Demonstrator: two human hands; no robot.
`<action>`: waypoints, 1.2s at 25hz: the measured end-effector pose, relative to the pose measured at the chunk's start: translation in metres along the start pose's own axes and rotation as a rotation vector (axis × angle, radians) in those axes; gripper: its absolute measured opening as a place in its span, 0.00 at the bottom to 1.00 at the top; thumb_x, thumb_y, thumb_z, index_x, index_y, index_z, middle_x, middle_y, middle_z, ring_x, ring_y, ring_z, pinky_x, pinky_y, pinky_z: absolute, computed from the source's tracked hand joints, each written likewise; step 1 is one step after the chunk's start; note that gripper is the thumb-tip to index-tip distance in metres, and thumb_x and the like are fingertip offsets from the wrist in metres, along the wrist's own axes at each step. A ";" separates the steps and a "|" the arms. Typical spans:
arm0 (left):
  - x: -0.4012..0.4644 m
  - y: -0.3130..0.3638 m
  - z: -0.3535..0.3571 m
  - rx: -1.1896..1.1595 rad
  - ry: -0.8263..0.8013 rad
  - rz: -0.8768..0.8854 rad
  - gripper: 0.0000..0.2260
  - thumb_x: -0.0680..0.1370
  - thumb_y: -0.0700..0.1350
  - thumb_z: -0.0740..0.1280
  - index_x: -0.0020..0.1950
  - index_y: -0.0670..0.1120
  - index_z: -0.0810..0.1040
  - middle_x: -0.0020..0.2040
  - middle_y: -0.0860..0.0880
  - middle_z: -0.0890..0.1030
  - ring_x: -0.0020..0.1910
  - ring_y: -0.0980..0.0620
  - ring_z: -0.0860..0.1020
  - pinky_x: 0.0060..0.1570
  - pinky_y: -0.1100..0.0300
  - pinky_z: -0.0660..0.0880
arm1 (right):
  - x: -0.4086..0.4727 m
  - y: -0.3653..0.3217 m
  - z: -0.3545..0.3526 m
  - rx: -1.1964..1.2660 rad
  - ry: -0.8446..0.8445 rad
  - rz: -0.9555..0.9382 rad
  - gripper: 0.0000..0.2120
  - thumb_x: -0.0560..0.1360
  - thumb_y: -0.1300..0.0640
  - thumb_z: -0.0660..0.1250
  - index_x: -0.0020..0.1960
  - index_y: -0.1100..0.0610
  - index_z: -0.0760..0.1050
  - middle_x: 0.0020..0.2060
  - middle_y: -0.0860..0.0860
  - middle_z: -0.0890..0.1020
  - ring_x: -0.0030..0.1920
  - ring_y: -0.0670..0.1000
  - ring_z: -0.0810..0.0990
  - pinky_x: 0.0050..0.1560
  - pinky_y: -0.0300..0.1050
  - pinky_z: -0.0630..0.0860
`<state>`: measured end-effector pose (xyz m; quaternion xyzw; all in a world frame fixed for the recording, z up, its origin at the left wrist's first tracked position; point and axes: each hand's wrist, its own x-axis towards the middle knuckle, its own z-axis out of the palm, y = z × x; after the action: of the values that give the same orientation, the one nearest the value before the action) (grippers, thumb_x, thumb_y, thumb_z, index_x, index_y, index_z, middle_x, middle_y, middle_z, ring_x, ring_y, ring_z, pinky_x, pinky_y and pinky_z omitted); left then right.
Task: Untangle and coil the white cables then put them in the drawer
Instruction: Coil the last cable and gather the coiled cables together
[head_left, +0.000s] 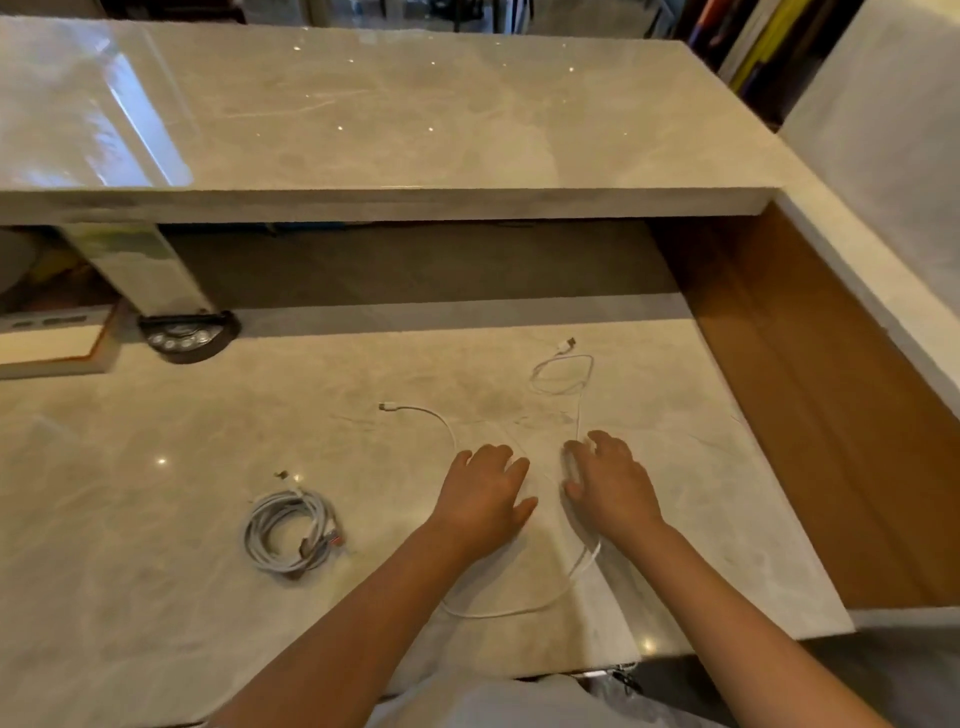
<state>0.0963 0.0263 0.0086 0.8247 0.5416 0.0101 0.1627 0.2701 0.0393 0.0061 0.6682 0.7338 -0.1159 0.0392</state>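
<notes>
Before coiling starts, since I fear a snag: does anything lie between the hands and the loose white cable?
Nothing visible: the left hand and right hand rest at the loose white cable. The coiled cable lies apart.

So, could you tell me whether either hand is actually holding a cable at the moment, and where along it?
Nothing is clearly held: both the left hand and right hand rest spread over the thin loose white cable on the marble counter.

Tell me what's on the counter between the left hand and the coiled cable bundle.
Nothing: in the head view, only bare marble counter shows between the left hand and the coiled cable bundle. The loose white cable runs under and right of that hand.
</notes>
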 end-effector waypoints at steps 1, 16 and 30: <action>0.000 0.006 0.005 -0.027 -0.032 0.020 0.30 0.73 0.63 0.50 0.61 0.44 0.74 0.59 0.43 0.75 0.59 0.43 0.72 0.57 0.50 0.67 | -0.002 0.005 0.005 0.064 0.009 0.007 0.17 0.75 0.53 0.61 0.62 0.57 0.70 0.59 0.56 0.71 0.59 0.57 0.71 0.50 0.47 0.72; 0.015 0.052 0.009 -0.954 -0.056 -0.501 0.09 0.68 0.44 0.74 0.44 0.45 0.79 0.38 0.51 0.80 0.37 0.56 0.78 0.39 0.67 0.74 | -0.007 0.003 -0.004 1.173 -0.111 0.423 0.10 0.67 0.67 0.67 0.43 0.55 0.79 0.36 0.54 0.83 0.36 0.52 0.82 0.40 0.47 0.80; 0.012 -0.014 -0.101 -1.062 0.126 -0.431 0.14 0.76 0.33 0.62 0.61 0.39 0.77 0.51 0.45 0.83 0.47 0.55 0.81 0.50 0.64 0.77 | 0.041 0.038 -0.069 0.531 0.284 -0.126 0.07 0.76 0.57 0.65 0.43 0.59 0.79 0.39 0.52 0.81 0.43 0.56 0.78 0.48 0.50 0.72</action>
<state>0.0696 0.0685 0.0982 0.4986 0.6268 0.2962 0.5204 0.3100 0.0975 0.0594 0.6178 0.7161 -0.2111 -0.2468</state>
